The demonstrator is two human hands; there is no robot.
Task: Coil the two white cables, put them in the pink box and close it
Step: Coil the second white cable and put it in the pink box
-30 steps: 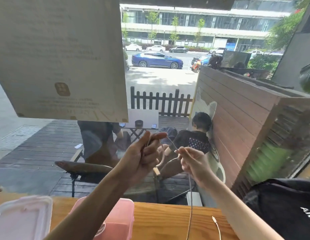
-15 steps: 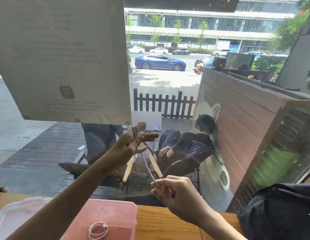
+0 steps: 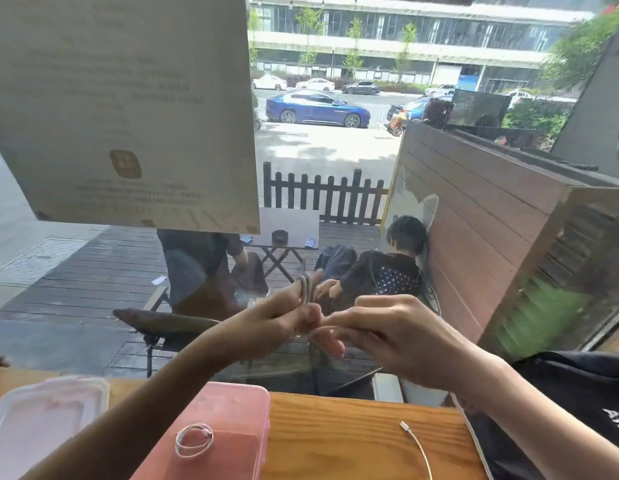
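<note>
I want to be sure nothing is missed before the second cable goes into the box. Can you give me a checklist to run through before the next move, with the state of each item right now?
1. First coiled cable lies inside the pink box: ok.
2. Box open, its lid set aside to the left on the wooden table: ok.
3. Left hand grips the loops of the second cable: ok.
4. Right hand pinches the cable beside the loops: ok.
5. Second cable fully coiled: not ok, its loose end lies on the table.
6. Coil small enough for the box: cannot tell.
</note>
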